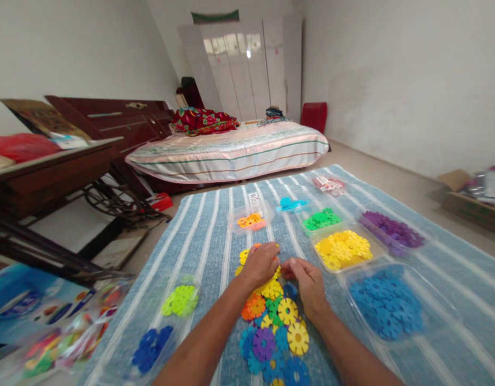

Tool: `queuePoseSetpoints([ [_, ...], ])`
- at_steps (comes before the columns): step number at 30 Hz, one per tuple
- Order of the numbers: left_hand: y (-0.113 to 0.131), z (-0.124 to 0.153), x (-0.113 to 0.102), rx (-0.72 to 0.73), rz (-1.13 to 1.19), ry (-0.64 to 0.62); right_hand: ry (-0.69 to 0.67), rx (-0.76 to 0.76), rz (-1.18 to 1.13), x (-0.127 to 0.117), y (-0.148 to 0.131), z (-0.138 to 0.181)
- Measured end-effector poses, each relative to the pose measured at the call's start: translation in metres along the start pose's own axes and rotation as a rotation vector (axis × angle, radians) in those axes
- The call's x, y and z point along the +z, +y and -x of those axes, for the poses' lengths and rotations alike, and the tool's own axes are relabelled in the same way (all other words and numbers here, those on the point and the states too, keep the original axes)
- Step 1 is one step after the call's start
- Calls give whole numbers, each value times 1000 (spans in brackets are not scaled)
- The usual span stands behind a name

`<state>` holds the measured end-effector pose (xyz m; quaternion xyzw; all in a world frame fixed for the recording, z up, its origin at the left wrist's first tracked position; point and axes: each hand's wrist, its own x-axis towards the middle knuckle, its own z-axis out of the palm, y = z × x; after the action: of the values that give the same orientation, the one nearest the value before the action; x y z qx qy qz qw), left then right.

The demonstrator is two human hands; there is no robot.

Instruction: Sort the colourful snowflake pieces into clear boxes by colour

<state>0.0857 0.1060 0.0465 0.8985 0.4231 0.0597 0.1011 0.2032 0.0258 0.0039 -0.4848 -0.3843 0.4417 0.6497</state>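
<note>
A cluster of notched plastic snowflake discs [264,343] in yellow, orange, green, purple and blue lies in the middle of the striped cloth. My left hand [261,264] is curled over the yellow discs at the cluster's far end, its fingertips partly hidden. Close beside it, at the cluster's right edge, my right hand [309,281] has thumb and fingers drawn together; whatever they may hold is hidden. Nearest to my right hand stands a clear tray of yellow discs [344,250]. Whether the discs in the cluster are all joined, I cannot tell.
Clear trays hold blue [386,303], purple [392,229], green [322,219] and orange discs [250,221]. Light blue discs [291,204] lie at the back. Left are lime discs [180,300] and dark blue discs [151,348]. A bed [231,155] stands beyond the table.
</note>
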Motion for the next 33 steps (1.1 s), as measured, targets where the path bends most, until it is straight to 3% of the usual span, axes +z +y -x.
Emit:
queuePoseSetpoints([
  [8, 2, 48, 7, 114, 91, 81, 23, -6, 14, -2, 3, 1],
  [13, -2, 81, 14, 131, 129, 218, 24, -15, 109, -2, 3, 3],
  [16, -7, 97, 18, 62, 112, 361, 18, -33, 171, -3, 3, 4],
  [19, -14, 105, 23, -99, 85, 505, 25, -71, 273, -4, 3, 6],
  [24, -23, 106, 34, -344, 95, 550, 3, -169, 433, -4, 4, 9],
  [33, -19, 109, 44, -319, 275, 582, -98, -252, 595, -7, 7, 15],
])
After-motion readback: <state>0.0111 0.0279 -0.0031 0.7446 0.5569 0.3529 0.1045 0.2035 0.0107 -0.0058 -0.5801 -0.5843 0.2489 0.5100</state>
